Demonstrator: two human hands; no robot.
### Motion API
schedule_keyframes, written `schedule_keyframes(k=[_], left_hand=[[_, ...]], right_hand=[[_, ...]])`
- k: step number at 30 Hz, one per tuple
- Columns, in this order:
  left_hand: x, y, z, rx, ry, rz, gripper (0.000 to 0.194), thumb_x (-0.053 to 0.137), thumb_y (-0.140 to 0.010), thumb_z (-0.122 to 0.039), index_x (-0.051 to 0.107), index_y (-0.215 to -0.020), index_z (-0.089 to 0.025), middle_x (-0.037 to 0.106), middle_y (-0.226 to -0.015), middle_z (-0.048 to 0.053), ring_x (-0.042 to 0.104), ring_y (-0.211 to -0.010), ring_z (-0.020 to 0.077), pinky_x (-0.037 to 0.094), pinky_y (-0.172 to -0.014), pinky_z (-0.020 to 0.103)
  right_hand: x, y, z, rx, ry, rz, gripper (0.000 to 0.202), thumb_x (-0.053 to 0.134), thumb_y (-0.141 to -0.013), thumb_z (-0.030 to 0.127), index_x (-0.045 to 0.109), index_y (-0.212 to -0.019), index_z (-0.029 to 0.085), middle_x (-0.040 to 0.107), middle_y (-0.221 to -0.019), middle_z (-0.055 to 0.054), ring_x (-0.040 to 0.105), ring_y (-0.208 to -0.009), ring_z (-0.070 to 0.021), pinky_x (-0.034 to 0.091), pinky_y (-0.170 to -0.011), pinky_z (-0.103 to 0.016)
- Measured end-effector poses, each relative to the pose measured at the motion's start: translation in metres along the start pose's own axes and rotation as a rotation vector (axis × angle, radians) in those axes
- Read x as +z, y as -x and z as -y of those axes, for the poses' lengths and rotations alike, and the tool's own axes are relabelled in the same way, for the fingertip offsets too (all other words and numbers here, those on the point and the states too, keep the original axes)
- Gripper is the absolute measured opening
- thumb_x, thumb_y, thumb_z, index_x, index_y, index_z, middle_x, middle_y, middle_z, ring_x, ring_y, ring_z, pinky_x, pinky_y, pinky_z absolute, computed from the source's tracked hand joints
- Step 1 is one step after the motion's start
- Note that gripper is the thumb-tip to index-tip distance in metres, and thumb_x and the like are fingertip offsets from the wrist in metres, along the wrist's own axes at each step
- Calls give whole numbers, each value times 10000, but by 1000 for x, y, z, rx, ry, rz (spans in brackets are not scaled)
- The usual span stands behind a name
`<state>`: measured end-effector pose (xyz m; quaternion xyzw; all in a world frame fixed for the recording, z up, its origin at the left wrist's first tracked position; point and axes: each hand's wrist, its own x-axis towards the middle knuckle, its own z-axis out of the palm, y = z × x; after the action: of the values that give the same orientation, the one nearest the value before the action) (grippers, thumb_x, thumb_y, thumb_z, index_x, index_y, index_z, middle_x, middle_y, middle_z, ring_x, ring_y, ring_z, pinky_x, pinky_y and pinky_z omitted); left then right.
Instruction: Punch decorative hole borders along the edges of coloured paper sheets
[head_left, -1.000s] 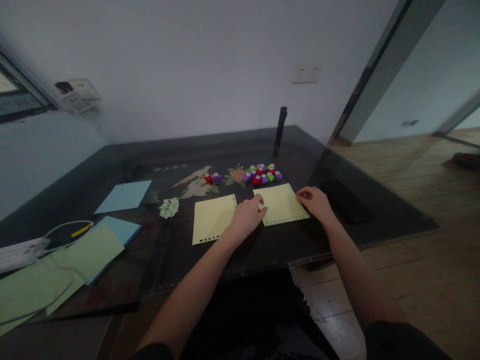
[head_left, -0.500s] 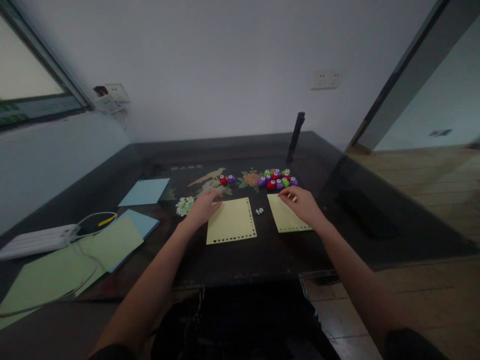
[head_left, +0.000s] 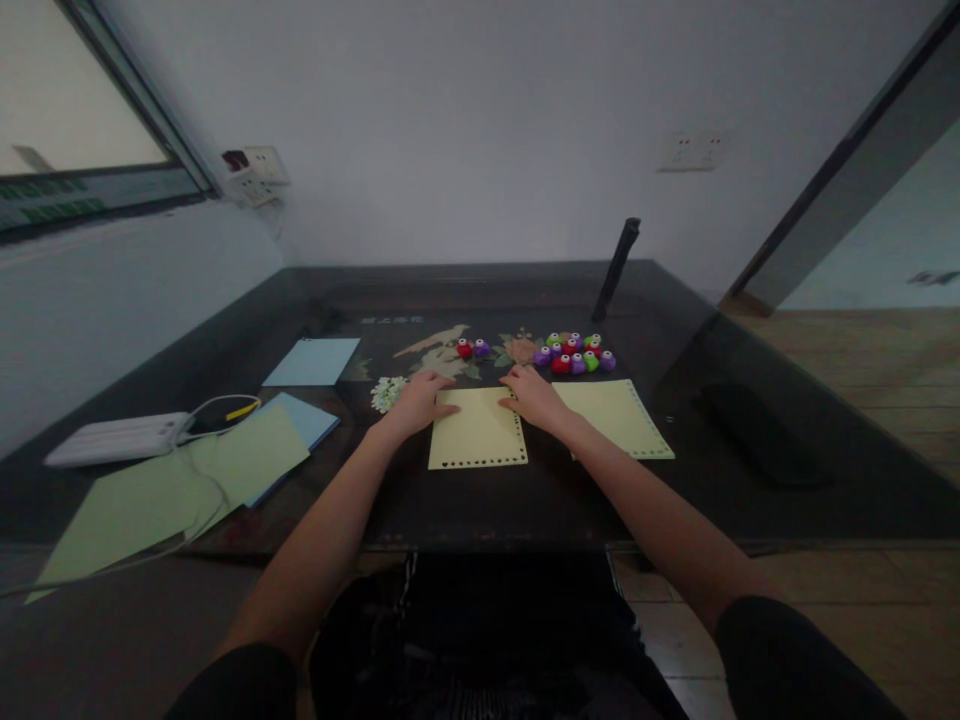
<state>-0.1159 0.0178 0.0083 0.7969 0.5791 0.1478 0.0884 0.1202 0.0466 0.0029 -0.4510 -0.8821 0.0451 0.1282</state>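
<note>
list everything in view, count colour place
table: 1, dark, by wall
punched sheets: 2, pale yellow, centre and right of centre
small gadgets: over ten, red, purple, green, behind those sheets
cluster: 1, white-green, left of centre sheet
blue sheets: 2+, blue, left
green sheets: 2+, pale green, left
power strip: 1, white, far left
cable: 1, white, over green sheets
stick: 1, black, back right
flat object: 1, black, right
sockets: several, white, wall
window: 1, pale, left
left hand: 1, bare, centre sheet's left edge
right hand: 1, bare, centre sheet's upper right corner
</note>
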Motion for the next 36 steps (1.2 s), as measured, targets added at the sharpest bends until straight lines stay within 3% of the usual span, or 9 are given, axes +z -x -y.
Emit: schedule_keyframes(k=[13,23,27,31,34,36], left_hand=[[-1,0,-3,19,-19,-33,346,686,-715,-337,634,-1021,-185,598,-1051,87,520,-1033,246,390,-931,370],[-4,-1,-8,-17,44,-47,281,683,-693,-287,585,-929,-172,612,-991,74,549,-960,231,419,-857,336],[-8,-1,-4,-134,192,-76,244,643,-725,-305,593,-930,-184,632,-820,28,585,-783,192,442,-743,308],[-10,-5,2,-238,609,-116,340,620,-746,-332,569,-1034,-159,661,-795,42,610,-726,183,459,-670,298],[-10,-5,3,-237,876,-37,331,592,-772,-381,613,-985,-129,685,-809,75,623,-710,189,458,-638,296],[-9,-4,2,-212,896,35,311,582,-779,-405,662,-879,-123,684,-773,79,610,-676,185,441,-619,292]], right_hand=[[5,1,-2,52,-118,-122,221,683,-741,208,636,-953,171,561,-1025,-89,512,-1024,-232,423,-855,-335],[-4,2,-4,173,-303,-114,58,639,-745,224,643,-736,167,631,-750,-42,551,-687,-155,408,-648,-272],[-2,0,-11,180,-551,-127,103,631,-731,256,646,-717,156,619,-659,-22,548,-622,-141,410,-599,-260],[-2,-2,-18,232,-904,-117,184,638,-701,330,634,-712,146,606,-593,-12,553,-554,-145,419,-547,-266],[-6,-2,-24,274,-1104,-169,238,676,-647,377,632,-706,150,623,-615,-20,562,-555,-153,429,-551,-279],[-10,-2,-28,302,-1175,-222,258,702,-616,384,634,-708,153,625,-626,-17,558,-557,-148,435,-564,-285]])
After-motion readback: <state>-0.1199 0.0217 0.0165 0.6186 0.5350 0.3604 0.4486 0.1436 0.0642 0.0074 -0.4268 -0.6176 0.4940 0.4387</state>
